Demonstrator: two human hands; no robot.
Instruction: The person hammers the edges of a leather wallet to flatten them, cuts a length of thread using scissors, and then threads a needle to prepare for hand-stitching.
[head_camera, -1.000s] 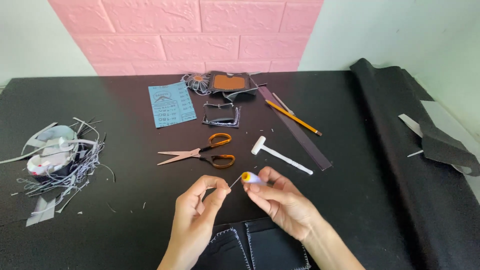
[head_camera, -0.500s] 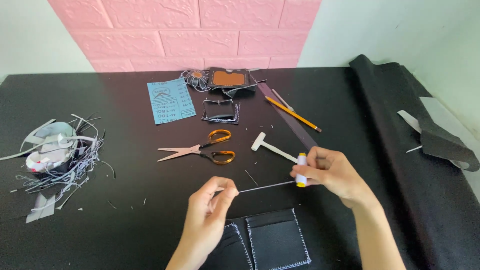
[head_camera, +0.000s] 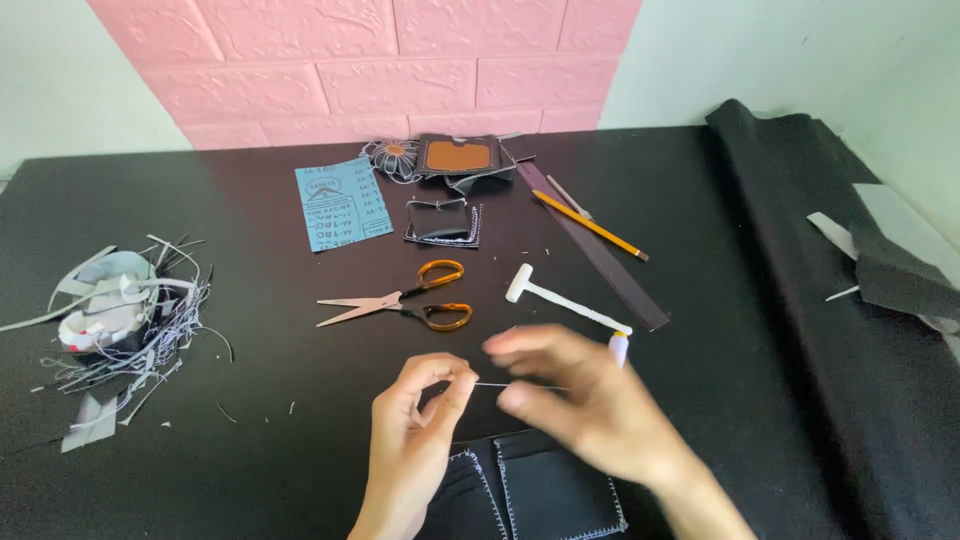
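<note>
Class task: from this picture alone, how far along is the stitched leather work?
Done: the black leather piece already carries pale stitching along its edges and centre. In hand: the left hand pinches a thin thread that runs to the blurred right hand. Left: I can't tell how much edge remains; the scissors lie unused.

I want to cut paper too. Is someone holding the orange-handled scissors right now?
No, the orange-handled scissors lie untouched on the black table, while both hands work nearer the camera.

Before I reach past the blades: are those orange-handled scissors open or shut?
Shut. The scissors lie flat on the black table, blades together in one point, handle loops slightly apart.
</note>
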